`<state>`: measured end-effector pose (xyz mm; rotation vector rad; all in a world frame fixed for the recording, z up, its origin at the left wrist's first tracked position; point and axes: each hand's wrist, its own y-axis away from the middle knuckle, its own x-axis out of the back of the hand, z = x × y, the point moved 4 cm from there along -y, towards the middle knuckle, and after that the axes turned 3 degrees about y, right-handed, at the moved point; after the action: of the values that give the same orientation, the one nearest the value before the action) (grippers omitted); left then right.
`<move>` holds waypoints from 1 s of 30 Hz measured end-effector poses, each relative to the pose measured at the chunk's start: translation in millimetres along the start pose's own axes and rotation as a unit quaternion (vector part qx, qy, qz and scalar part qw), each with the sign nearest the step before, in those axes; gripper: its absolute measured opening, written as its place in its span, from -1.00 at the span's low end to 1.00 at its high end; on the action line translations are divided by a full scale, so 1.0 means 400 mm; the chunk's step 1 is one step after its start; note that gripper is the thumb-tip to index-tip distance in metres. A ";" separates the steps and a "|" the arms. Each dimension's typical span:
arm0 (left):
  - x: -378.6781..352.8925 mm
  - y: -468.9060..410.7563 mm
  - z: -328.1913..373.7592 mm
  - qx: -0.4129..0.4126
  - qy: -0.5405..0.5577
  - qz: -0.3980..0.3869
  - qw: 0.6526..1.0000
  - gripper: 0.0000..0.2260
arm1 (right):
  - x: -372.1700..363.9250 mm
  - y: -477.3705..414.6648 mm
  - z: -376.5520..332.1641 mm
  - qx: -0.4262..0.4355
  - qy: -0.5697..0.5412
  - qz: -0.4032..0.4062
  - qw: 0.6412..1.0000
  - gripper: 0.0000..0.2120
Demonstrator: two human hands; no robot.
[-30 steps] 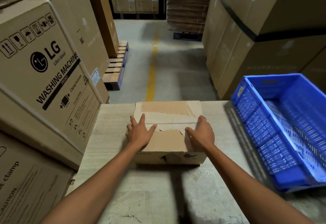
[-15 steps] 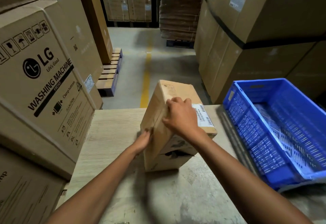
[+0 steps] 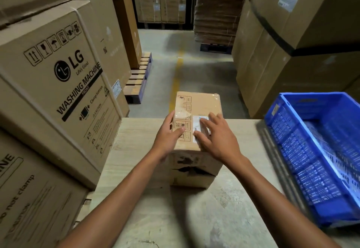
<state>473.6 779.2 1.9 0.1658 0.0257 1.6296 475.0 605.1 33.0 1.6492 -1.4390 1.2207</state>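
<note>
the cardboard box (image 3: 196, 103) stands on the tabletop (image 3: 175, 218), near its far edge, with the white label (image 3: 196, 124) facing up; the left grip (image 3: 167, 136) clasps the box's left top edge, thumb on top and fingers down the side; the right grip (image 3: 216, 140) lies spread and flat on the label, holding nothing; the box looks settled and ready for checking, so the handling seems about midway; the blue crate (image 3: 303, 150) just to the right shows no parcel inside, and moving the box there probably remains
</note>
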 end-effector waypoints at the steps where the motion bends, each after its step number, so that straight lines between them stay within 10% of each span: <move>1: 0.001 0.000 0.001 -0.006 -0.027 0.013 1.000 -0.47 | 0.005 0.003 -0.003 0.002 -0.005 0.023 1.000 -0.55; 5: 0.005 0.025 0.036 -0.176 -0.325 0.081 0.926 -0.65 | 0.016 0.030 -0.014 0.058 -0.013 0.111 0.992 -0.81; 10: -0.015 0.082 0.044 -0.390 -0.399 0.016 0.830 -0.85 | -0.021 0.069 0.013 0.132 -0.011 0.186 0.974 -0.90; 30: -0.061 -0.032 0.067 -0.210 -0.538 -0.013 0.816 -0.57 | -0.020 -0.050 -0.010 0.105 0.087 0.021 0.990 -0.50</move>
<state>490.8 753.4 24.7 0.7161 -1.1873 1.2735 493.8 615.9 29.3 1.6073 -1.2794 1.5445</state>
